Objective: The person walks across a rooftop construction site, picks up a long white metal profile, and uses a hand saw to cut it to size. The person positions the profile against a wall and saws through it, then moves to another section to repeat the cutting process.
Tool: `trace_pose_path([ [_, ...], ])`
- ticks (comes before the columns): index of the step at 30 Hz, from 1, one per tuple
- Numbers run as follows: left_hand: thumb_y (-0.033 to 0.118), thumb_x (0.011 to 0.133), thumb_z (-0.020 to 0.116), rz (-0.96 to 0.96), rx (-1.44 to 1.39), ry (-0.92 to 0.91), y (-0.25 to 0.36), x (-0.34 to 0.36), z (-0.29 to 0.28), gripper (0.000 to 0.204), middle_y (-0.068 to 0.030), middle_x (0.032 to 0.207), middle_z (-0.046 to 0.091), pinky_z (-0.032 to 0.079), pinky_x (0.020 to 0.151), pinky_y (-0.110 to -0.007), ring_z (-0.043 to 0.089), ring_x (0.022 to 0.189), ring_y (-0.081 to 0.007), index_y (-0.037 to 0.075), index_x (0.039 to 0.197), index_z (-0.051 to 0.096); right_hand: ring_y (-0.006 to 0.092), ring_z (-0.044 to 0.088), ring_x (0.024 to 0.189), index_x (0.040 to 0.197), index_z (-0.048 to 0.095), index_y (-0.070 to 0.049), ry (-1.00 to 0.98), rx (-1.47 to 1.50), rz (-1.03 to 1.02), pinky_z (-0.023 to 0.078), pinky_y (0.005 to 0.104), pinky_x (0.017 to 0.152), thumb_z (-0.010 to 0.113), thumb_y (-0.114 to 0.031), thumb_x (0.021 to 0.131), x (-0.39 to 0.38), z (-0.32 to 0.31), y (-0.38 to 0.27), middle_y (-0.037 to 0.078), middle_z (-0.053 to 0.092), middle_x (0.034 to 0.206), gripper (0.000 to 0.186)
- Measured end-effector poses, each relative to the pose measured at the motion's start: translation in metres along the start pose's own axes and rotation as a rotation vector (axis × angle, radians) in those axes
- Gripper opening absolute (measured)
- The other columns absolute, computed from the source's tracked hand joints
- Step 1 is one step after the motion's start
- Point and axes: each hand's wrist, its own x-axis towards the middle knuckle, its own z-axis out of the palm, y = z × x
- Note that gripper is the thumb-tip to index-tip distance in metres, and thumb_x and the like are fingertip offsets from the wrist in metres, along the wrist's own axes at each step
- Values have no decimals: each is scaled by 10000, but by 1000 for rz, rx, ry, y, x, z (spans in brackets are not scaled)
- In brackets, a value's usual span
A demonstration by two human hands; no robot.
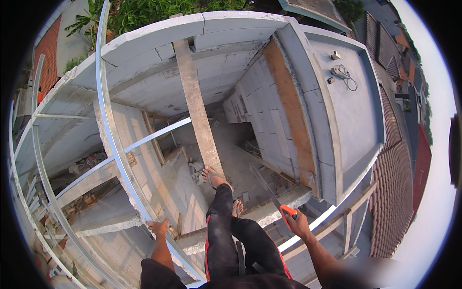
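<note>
"Footing first: where do we stand?"

"One sandalled foot (215,178) rests on the near end of the plank (194,96), which runs across the drop to the far wall (231,23). The other foot (237,207) is just behind it; we cannot tell what bears it. Since the floor (224,139) is well below, we'd best load the plank along its middle, never its edge."

"And our left hand (158,227)?"

"It lies across the long metal rail (114,142), thumb apart from the other fingers. Whether those wrap underneath, we cannot tell. A full wrap would serve us better, and we should test the rail before trusting real weight to it."

"What about the hand saw (266,186)?"

"Out to our right, its orange handle (288,211) wrapped in the fingers of our right hand (299,224). The blade (262,181) slants forward and leftward over the drop, clear of the rail."

"So how do we manage it?"

"Wrist quiet, blade turned away from our legs (220,226), grip firm, because a slip would likely send it down. Short steps, one foot planted before the other lifts, and no cutting until both feel sure."
</note>
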Motion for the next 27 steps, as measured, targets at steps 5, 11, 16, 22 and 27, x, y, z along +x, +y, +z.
trace_pose_path([
  [5,580,715,862,10,-14,-8,-12,19,2,1492,-453,1588,69,290,1215,-572,200,1478,-599,-85,1551,-180,358,697,839,1096,614,62,47,109,-3,505,434,740,640,-316,979,-11,15,25,232,681,860,397],
  [11,501,767,846,-54,96,131,25,32,-26,1319,-381,1624,103,314,1209,-556,221,1508,-514,-34,1598,-27,275,634,646,1119,599,82,30,136,29,469,404,609,622,-292,990,-24,17,37,174,633,734,396],
  [16,438,781,848,336,4,415,138,36,-85,1254,-235,1688,107,287,1190,-649,181,1550,-426,93,1632,-5,210,643,625,1144,611,44,28,188,-19,480,380,590,625,-306,989,-11,-11,7,133,612,698,383],
  [22,545,737,872,-5,-183,253,268,56,-147,1414,-240,1700,-5,166,1144,-793,82,1539,-526,113,1629,-136,143,564,592,1112,612,13,98,141,-90,443,328,549,637,-309,989,36,-37,-45,69,579,698,345],
  [27,584,699,888,-25,-50,203,272,72,-136,1515,-229,1698,-49,120,1100,-845,19,1533,-554,118,1603,-235,67,520,592,1125,606,-5,118,361,-15,405,267,526,630,-310,1011,43,-40,-83,23,585,724,326],
])
